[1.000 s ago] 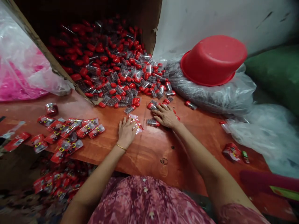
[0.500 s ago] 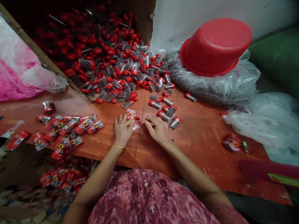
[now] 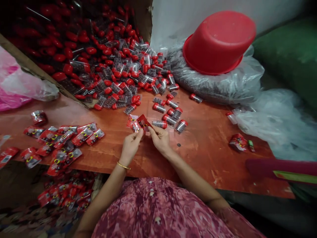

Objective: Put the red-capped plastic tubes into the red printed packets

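A small red printed wrapper (image 3: 143, 121) is pinched between my two hands, above the table. My left hand (image 3: 131, 145) closes thumb and fingertips on its lower edge, and my right hand (image 3: 160, 140) pinches its right side. Behind it, more red-and-pink wrappers (image 3: 132, 119) lie on the wood, partly covered. Just beyond my right fingers rests a clear tube with a red cap (image 3: 159, 124), filled with dark beads. Several similar tubes (image 3: 181, 126) are scattered to its right. To the left of my left hand is a loose pile of tubes in red printed wrappers (image 3: 66, 135).
A cardboard box (image 3: 58, 86) spills red-capped tubes onto the orange-brown table (image 3: 198, 158). At the back right, an upturned red tub (image 3: 220, 43) sits on a filled clear bag (image 3: 218, 87). A crumpled plastic bag (image 3: 277, 122) and a wrapped red bundle (image 3: 238, 142) lie at right.
My hands have come together, and both fingers and thumbs now grip a red wrapper raised off the table. Earlier, the left hand lay over the wrappers. The whole view has shifted slightly.
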A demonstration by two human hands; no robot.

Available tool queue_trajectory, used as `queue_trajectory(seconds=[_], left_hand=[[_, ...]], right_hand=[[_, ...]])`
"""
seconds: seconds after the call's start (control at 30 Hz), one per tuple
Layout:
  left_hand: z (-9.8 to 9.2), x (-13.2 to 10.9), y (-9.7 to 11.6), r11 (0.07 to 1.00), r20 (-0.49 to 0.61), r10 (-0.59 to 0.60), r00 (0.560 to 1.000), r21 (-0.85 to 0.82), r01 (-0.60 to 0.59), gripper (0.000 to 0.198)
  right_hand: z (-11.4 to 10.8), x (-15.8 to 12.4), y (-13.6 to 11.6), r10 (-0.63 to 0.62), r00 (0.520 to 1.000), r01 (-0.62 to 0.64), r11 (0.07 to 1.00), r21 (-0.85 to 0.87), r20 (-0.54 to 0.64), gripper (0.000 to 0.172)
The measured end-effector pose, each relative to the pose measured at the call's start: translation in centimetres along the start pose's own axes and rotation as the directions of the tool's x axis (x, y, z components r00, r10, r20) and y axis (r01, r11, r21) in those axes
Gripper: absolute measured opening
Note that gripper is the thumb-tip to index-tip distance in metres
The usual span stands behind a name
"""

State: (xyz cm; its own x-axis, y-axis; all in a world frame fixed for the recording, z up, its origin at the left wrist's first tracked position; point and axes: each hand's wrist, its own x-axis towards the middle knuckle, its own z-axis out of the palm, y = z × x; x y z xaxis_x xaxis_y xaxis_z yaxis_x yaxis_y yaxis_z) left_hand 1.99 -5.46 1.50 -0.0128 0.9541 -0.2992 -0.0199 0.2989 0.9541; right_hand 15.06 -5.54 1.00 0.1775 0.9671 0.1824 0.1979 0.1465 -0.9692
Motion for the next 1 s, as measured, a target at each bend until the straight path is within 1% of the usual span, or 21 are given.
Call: queue_trajectory(seconds=[0.07, 0.13, 0.2, 0.27, 0.37, 0.47, 0.5, 0.53, 0.57, 0.63, 0.67, 0.7, 0.73, 0.77, 0.8, 0.83, 0.87, 0.9, 0.93, 0.97, 1.0], left_hand=[[0.7, -0.1, 0.2, 0.991, 0.004, -0.031, 1.0, -0.132, 0.031, 0.034], [1.3, -0.2, 0.6, 0.972, -0.012, -0.034, 0.999, -0.234, 0.031, 0.032], [1.8, -0.3, 1.0, 0.951, -0.016, -0.047, 0.999, -0.308, 0.04, 0.032], [2.1, -0.6, 1.1, 0.933, -0.007, -0.068, 0.998, -0.355, 0.061, 0.032], [2.2, -0.9, 0.9, 0.91, 0.009, -0.121, 0.993, -0.399, 0.114, 0.034], [1.9, -1.0, 0.7, 0.865, 0.028, -0.206, 0.978, -0.462, 0.195, 0.036], [1.7, -0.9, 0.7, 0.852, 0.027, -0.23, 0.973, -0.477, 0.214, 0.037], [1.6, -0.8, 0.7, 0.845, 0.015, -0.25, 0.968, -0.486, 0.225, 0.037], [1.5, -0.8, 0.8, 0.842, -0.004, -0.266, 0.964, -0.488, 0.23, 0.037], [1.3, -0.7, 1.0, 0.842, -0.038, -0.286, 0.957, -0.487, 0.232, 0.038], [1.2, -0.6, 1.1, 0.84, -0.045, -0.292, 0.955, -0.49, 0.234, 0.039], [1.1, -0.6, 1.2, 0.836, -0.042, -0.298, 0.954, -0.494, 0.239, 0.039], [1.0, -0.6, 1.2, 0.83, -0.032, -0.305, 0.952, -0.499, 0.249, 0.039], [0.8, -0.6, 1.3, 0.823, -0.016, -0.314, 0.949, -0.504, 0.263, 0.039], [0.7, -0.6, 1.3, 0.814, 0.002, -0.325, 0.946, -0.508, 0.281, 0.039], [0.7, -0.6, 1.3, 0.806, 0.02, -0.335, 0.942, -0.511, 0.298, 0.038], [0.6, -0.6, 1.3, 0.8, 0.037, -0.344, 0.938, -0.513, 0.313, 0.038], [0.6, -0.6, 1.2, 0.795, 0.049, -0.349, 0.936, -0.513, 0.323, 0.037], [0.7, -0.6, 1.2, 0.793, 0.057, -0.351, 0.935, -0.513, 0.329, 0.037], [0.8, -0.6, 1.2, 0.793, 0.063, -0.351, 0.934, -0.511, 0.332, 0.036], [0.9, -0.5, 1.2, 0.794, 0.069, -0.347, 0.935, -0.509, 0.332, 0.036]], right_hand=[[-0.1, -0.2, -0.4, 0.024, 1.0, -0.024, 0.999, 0.029, -0.012, 0.027], [-0.1, -0.4, -0.6, 0.061, 0.998, -0.06, 0.997, 0.05, -0.021, 0.031], [0.1, -0.8, -0.6, 0.077, 0.997, -0.076, 0.996, 0.046, -0.031, 0.035], [0.3, -1.3, -0.4, 0.057, 0.997, -0.056, 0.998, 0.017, -0.045, 0.038], [0.4, -1.7, 0.2, 0.009, 0.999, -0.011, 0.998, -0.069, -0.033, 0.042], [0.0, -1.1, 0.4, -0.044, 0.997, 0.059, 0.967, -0.248, 0.066, 0.039], [-0.2, -0.6, 0.4, -0.066, 0.993, 0.096, 0.934, -0.345, 0.099, 0.036], [-0.5, 0.0, 0.4, -0.079, 0.99, 0.125, 0.879, -0.461, 0.118, 0.034], [-0.7, 0.7, 0.4, -0.082, 0.989, 0.141, 0.8, -0.583, 0.127, 0.033], [-1.4, 1.7, 0.4, -0.056, 0.987, 0.152, 0.604, -0.782, 0.148, 0.035], [-1.8, 1.9, 0.5, -0.036, 0.984, 0.17, 0.519, -0.838, 0.177, 0.035], [-2.3, 1.9, 0.6, -0.023, 0.974, 0.212, 0.46, -0.862, 0.227, 0.033], [-2.8, 1.6, 0.8, -0.027, 0.955, 0.276, 0.433, -0.858, 0.294, 0.029], [-3.5, 1.1, 1.1, -0.054, 0.93, 0.35, 0.433, -0.831, 0.363, 0.026], [-4.2, 0.5, 1.4, -0.102, 0.903, 0.415, 0.449, -0.791, 0.416, 0.024], [-5.0, -0.3, 1.7, -0.163, 0.88, 0.466, 0.476, -0.746, 0.445, 0.024], [-5.7, -1.0, 2.0, -0.224, 0.87, 0.488, 0.506, -0.711, 0.438, 0.024], [-6.3, -1.7, 2.3, -0.266, 0.883, 0.469, 0.535, -0.703, 0.387, 0.025], [-6.7, -2.2, 2.6, -0.282, 0.91, 0.413, 0.558, -0.72, 0.303, 0.028], [-6.9, -2.5, 2.8, -0.267, 0.944, 0.319, 0.57, -0.758, 0.196, 0.034], [-7.0, -2.7, 2.9, -0.226, 0.97, 0.206, 0.564, -0.8, 0.091, 0.041]])
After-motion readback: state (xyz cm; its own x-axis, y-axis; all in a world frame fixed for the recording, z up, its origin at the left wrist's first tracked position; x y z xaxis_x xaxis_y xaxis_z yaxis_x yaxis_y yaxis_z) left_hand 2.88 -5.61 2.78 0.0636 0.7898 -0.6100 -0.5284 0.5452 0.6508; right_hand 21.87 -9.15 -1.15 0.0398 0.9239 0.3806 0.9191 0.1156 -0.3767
